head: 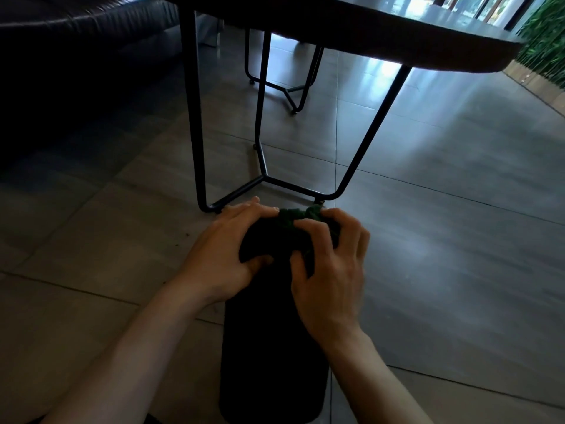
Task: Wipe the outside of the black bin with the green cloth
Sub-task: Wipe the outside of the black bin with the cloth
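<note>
The black bin [272, 347] lies on its side on the tiled floor, its length running away from me at the bottom centre. My left hand [223, 255] grips the bin's far end from the left, fingers over the top and thumb on the near side. My right hand [330, 270] holds the bunched green cloth [298, 217] against the far end of the bin, fingers curled over it. Much of the cloth is hidden under my right fingers.
A dark table [397, 35] on thin black metal legs [263, 175] stands just beyond the bin. A black sofa [76, 41] fills the upper left. A green plant wall [547, 35] lines the far right. Grey floor tiles [443, 209] spread to the right.
</note>
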Available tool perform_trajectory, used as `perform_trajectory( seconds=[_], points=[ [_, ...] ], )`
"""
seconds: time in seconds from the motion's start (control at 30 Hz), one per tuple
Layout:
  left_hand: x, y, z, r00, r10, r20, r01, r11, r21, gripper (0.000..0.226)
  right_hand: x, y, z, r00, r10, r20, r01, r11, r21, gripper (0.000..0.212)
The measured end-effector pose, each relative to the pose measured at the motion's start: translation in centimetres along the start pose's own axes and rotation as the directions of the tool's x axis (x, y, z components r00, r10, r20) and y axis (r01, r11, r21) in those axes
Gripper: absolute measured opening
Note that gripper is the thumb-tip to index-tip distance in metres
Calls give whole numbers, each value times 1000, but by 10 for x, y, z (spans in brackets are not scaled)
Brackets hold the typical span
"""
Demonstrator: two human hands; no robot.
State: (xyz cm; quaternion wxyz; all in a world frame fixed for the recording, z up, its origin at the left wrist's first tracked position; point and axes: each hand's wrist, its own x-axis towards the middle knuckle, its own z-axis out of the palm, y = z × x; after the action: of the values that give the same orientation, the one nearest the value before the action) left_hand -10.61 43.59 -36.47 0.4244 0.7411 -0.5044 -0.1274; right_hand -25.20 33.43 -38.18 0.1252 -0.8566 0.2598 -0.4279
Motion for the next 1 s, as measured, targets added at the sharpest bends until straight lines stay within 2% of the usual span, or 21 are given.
perform_trajectory(
  seconds=[0.13,0.23,0.33,0.43,0.6,0.73,0.83,0.9,1.0],
  points=[
    [2,0,1,1000,20,0,-20,1000,-10,65,-14,5,4,999,-51,14,52,995,-86,38],
    [2,-5,-1,1000,20,-24,-20,1000,-10,60,-40,7,5,986,-87,140,104,987,-121,48],
    [1,-11,-4,997,-62,-37,61,998,-11,64,-69,7,1,964,-170,206,201,970,-137,36],
    [0,-12,-5,998,-57,-17,57,998,-10,64,-96,5,-3,939,-257,227,288,951,-115,19],
    [0,-12,-3,1000,-23,-21,23,1000,0,64,-137,13,-6,871,-385,304,435,893,-117,10],
    [0,-13,-3,1000,0,8,1,1000,-18,63,-147,15,-12,806,-446,390,523,844,-116,13],
    [0,-14,-2,1000,11,-3,-11,1000,-9,64,-137,8,-22,809,-415,416,492,865,-94,18],
    [-1,-15,-3,1000,10,-12,-10,1000,-9,64,-121,4,-32,857,-374,355,416,908,-45,13],
    [-3,-16,-4,1000,2,3,-2,1000,-22,65,-75,11,-56,962,-114,247,108,994,34,26]
  ],
)
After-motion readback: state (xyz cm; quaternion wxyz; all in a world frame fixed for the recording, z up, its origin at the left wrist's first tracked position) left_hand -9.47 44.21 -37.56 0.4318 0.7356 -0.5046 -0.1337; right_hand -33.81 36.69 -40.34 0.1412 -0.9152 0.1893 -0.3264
